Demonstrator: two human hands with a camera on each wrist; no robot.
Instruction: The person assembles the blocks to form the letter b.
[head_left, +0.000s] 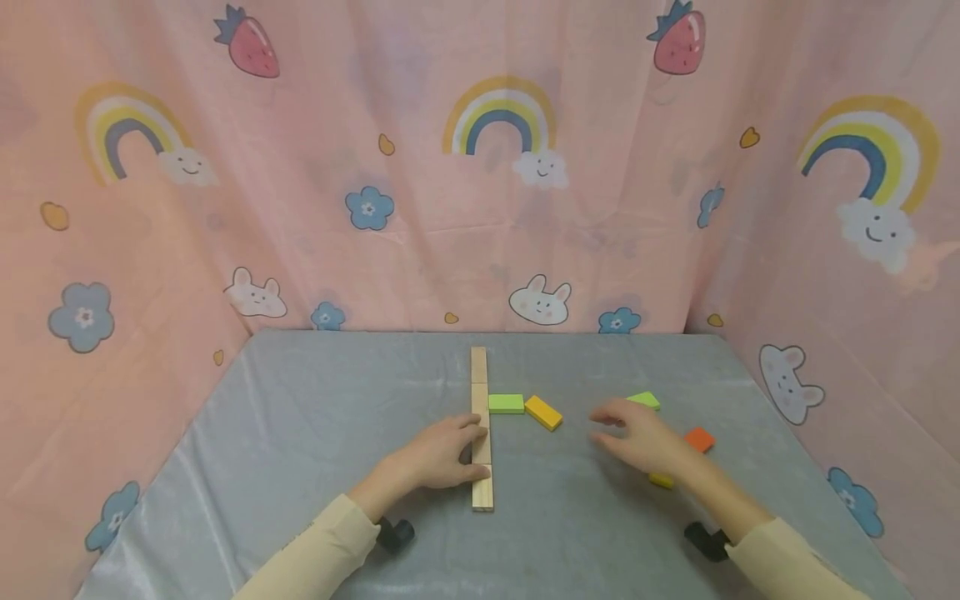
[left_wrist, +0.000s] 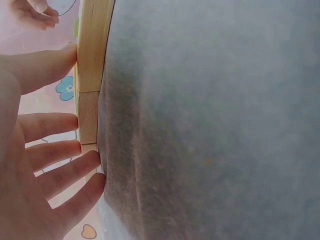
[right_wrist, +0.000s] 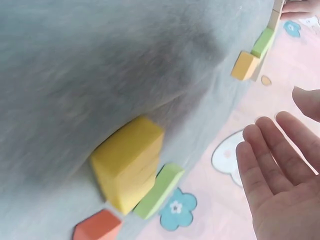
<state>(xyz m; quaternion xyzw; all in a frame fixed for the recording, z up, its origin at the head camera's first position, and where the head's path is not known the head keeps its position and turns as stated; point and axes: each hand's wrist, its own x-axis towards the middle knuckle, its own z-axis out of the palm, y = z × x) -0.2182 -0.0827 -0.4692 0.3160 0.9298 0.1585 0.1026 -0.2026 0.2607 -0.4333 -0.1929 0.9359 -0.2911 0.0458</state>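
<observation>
A straight row of plain wooden blocks lies end to end on the grey cloth. My left hand rests its fingertips and thumb against the row; in the left wrist view the fingers are spread and fairly straight. A green block meets the row's right side, with an orange-yellow block lying askew at its right end. My right hand holds nothing, its fingers extended leftward over the cloth. Near it are another green block, a red-orange block and a yellow block, partly hidden by the forearm in the head view.
Grey cloth covers the table. A pink printed curtain hangs along the back and both sides. Dark wrist-camera mounts show below the cuffs.
</observation>
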